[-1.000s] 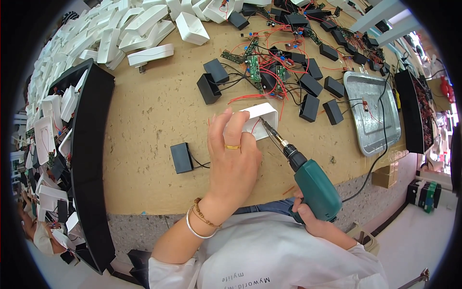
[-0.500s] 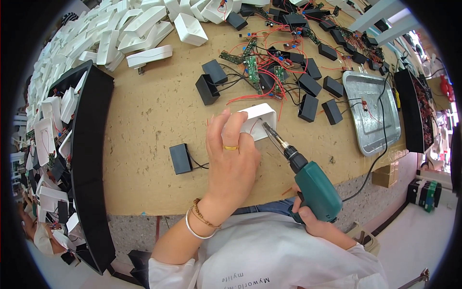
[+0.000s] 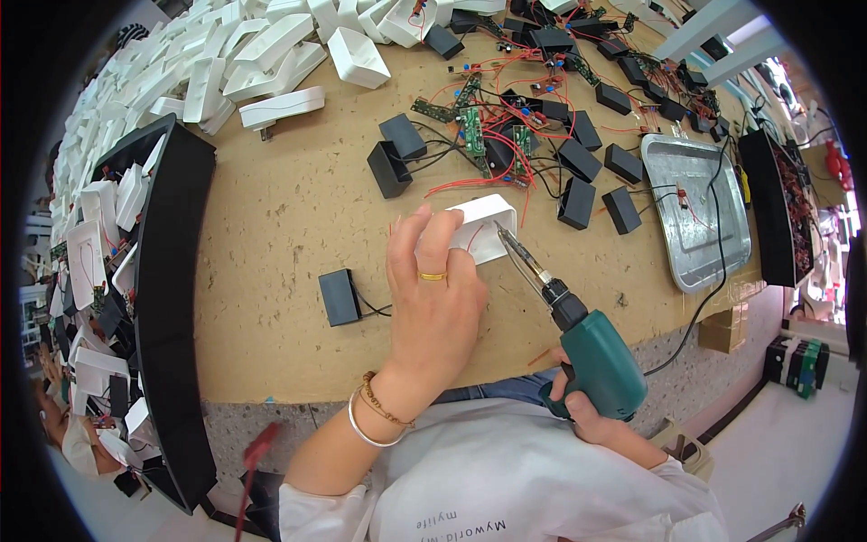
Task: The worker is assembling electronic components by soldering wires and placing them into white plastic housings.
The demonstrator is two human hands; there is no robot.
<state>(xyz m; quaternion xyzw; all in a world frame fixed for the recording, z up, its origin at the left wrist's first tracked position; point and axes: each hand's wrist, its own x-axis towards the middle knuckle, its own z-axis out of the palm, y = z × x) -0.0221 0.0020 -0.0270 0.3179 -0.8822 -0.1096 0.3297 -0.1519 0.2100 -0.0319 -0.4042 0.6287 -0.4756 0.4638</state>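
In the middle of the table, my left hand (image 3: 436, 294) grips a white plastic housing (image 3: 486, 226) with its open side turned towards me. A short red wire shows inside it. My right hand (image 3: 585, 411) is wrapped round the handle of a green soldering gun (image 3: 603, 366), its trigger under my fingers. The gun's metal tip points up and left into the housing's opening, near the inner wall; I cannot tell if it touches. Left of my left hand lies a black box (image 3: 340, 297) with a black cable running towards my wrist.
White housings (image 3: 271, 45) are heaped at the far left. Green circuit boards (image 3: 474, 131), red wires and black boxes (image 3: 578, 200) lie beyond my hands. A metal tray (image 3: 700, 221) stands right, beside the gun's cord. At left, a black bin (image 3: 172, 316) holds wired housings.
The soldering gun has shifted slightly right and towards me, its tip drawing back a little. My left hand and the housing have barely moved. A blurred red thing has appeared at lower left.
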